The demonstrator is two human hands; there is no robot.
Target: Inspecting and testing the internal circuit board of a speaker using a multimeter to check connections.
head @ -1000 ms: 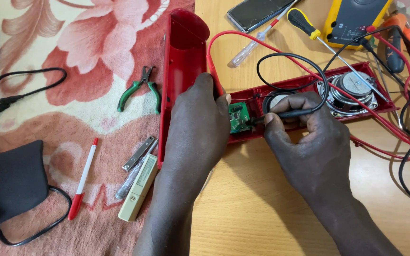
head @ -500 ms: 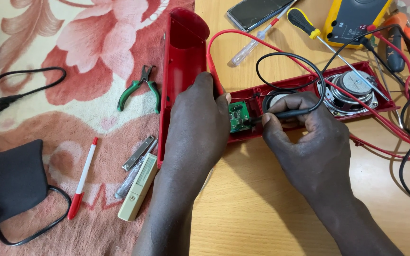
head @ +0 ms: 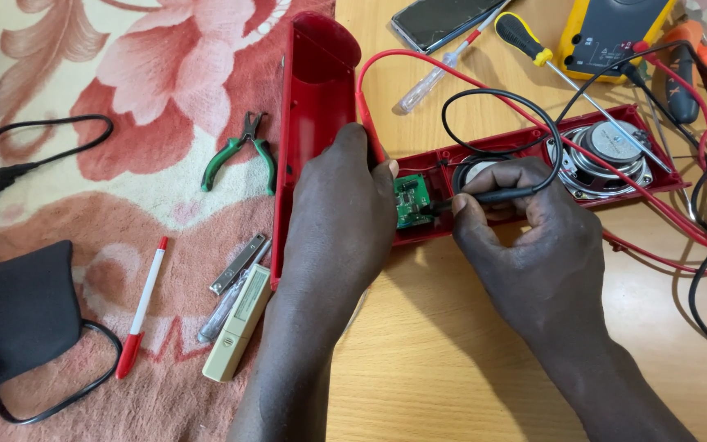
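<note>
Circuit board (head: 412, 199) in red speaker housing (head: 533, 147), between both hands.
Head view: left hand (head: 341, 213) lies closed over the housing edge, just left of the board; right hand (head: 525, 237) pinches a black probe (head: 493, 196), tip touching the board, on the wooden surface (head: 452, 368).

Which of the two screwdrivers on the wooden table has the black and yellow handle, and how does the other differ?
The black and yellow screwdriver, lying beside the yellow multimeter. The other, the clear-handled screwdriver, has a see-through handle and lies below the phone.
</note>
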